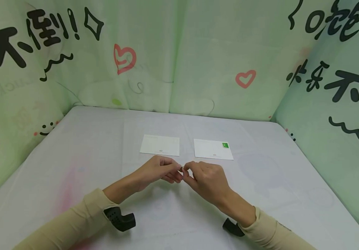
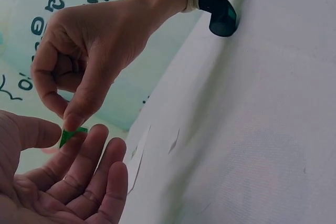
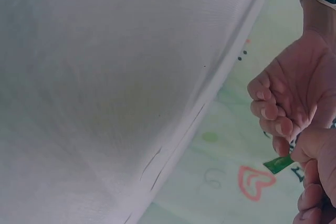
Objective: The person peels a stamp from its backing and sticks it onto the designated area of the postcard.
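Note:
A small green stamp (image 2: 72, 136) sits between the two hands. My left hand (image 1: 160, 170), palm turned up, holds it between thumb and index finger, with the other fingers loosely spread. From the other side, my right hand (image 1: 207, 178) pinches the stamp with thumb and index finger, its remaining fingers curled in. In the right wrist view the green stamp (image 3: 278, 164) sticks out beside the fingertips. Just beyond the hands lie two white cards: the left card (image 1: 160, 145) has no stamp, while the right card (image 1: 209, 149) bears a green stamp (image 1: 225, 145) at its upper right corner.
A white cloth (image 1: 173, 215) covers the table. Pale green curtains (image 1: 204, 62) with black lettering and red hearts hang behind it and along both sides. Black wrist-worn devices (image 1: 120, 219) show below the cuffs of the beige sleeves.

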A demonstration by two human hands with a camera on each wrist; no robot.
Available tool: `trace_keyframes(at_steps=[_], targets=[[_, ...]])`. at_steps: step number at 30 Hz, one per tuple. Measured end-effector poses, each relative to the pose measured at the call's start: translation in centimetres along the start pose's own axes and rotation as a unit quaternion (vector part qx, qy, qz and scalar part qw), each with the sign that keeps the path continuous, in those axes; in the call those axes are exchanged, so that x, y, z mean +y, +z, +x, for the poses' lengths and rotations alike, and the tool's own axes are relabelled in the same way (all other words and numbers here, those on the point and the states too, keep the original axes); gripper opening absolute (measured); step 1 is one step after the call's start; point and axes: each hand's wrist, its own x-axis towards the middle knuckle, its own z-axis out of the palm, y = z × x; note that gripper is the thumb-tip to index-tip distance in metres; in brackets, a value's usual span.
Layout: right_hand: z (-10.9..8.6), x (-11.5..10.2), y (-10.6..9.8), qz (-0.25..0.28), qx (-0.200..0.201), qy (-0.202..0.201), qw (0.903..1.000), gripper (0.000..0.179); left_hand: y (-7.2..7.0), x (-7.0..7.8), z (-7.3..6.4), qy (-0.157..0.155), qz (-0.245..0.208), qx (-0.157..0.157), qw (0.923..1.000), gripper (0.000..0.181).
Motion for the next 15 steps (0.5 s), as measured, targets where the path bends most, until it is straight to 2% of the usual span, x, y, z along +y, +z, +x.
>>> trace_keyframes(at_steps=[7,15], targets=[[-0.05,0.02,0.08,0.006,0.0,0.0,1.0,0.018,0.14,0.09,-0.04,-0.002,0.003,0.014,0.9999,0.028],[-0.08,0.07,0.14,0.014,-0.001,-0.002,0.9999,0.018,0.09,0.02,-0.13,0.011,0.003,0.027,0.9996,0.024]])
